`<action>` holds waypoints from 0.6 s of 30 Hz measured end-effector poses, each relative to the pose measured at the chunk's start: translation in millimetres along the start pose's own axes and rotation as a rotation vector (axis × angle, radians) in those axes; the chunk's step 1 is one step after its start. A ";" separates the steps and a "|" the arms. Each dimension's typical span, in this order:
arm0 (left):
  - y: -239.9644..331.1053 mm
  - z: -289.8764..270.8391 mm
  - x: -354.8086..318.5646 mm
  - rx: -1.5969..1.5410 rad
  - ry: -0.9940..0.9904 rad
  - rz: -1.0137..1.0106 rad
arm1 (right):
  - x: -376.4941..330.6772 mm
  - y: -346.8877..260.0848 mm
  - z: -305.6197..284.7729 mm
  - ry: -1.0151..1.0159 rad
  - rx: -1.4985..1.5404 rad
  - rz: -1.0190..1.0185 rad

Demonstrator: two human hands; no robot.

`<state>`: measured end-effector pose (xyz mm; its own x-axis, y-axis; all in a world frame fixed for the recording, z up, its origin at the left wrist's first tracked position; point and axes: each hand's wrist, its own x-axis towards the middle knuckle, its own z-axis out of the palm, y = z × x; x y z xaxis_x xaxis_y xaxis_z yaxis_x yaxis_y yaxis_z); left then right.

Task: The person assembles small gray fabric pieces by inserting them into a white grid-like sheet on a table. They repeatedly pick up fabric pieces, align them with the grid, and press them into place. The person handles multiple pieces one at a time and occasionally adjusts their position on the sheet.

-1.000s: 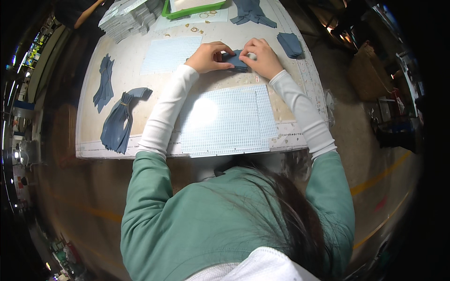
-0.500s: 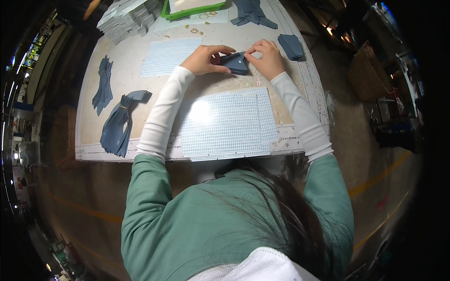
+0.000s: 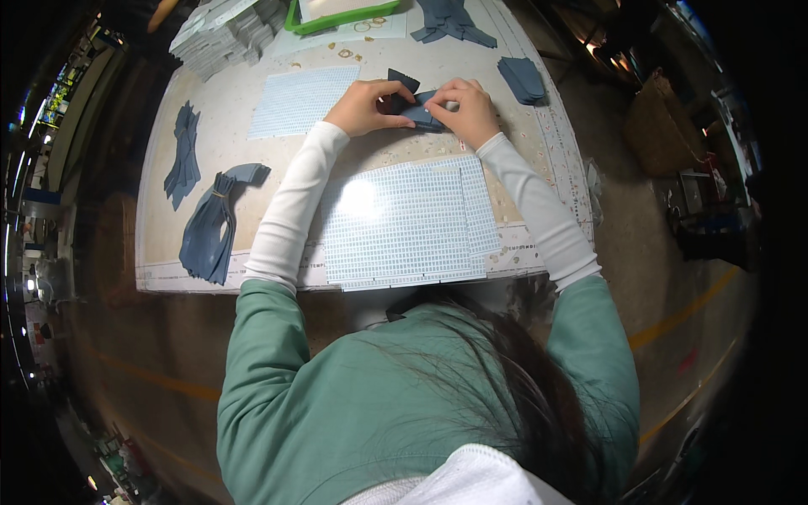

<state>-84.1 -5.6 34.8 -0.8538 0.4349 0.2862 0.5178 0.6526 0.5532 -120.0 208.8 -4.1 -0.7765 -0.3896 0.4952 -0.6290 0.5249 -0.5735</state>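
My left hand (image 3: 364, 108) grips a small stack of dark blue fabric pieces (image 3: 426, 116) by its left end, thumb on the near side and fingers on the far side. A darker flap of fabric (image 3: 404, 80) sticks up beyond those fingers. My right hand (image 3: 468, 109) is closed in a pinch over the stack's right part, thumb and forefinger touching at its surface. What lies between those fingertips is hidden. Nearer my body is a white sheet covered in rows of small printed labels (image 3: 396, 227), overlapping another at its right edge.
Another label sheet (image 3: 303, 99) lies beyond my left forearm. Banded blue fabric pieces (image 3: 210, 227) and a narrow bundle (image 3: 183, 156) lie left; more fabric stacks (image 3: 522, 80) (image 3: 453, 23) lie far right. Paper stacks (image 3: 227, 38), a green tray (image 3: 341, 18) and rubber bands (image 3: 362, 26) occupy the back.
My right hand has moved slightly left, over the stack. A fabric flap now stands up beyond my left fingers, and the small white mark on the top piece no longer shows.
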 end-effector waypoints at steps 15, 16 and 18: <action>-3.5 1.0 -0.2 -0.022 -0.006 0.018 | 0.8 -6.3 -0.3 0.023 -0.063 -0.023; -3.3 0.6 -0.3 -0.010 -0.006 0.016 | -0.4 -7.5 -0.2 0.025 -0.110 -0.066; -2.5 -0.6 -0.4 -0.024 -0.005 0.026 | 0.0 -8.1 -1.4 0.042 -0.190 -0.128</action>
<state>-85.1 -7.8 33.8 -0.8400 0.4541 0.2969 0.5380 0.6263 0.5642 -114.8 205.6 1.4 -0.6859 -0.4324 0.5852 -0.7013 0.6074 -0.3732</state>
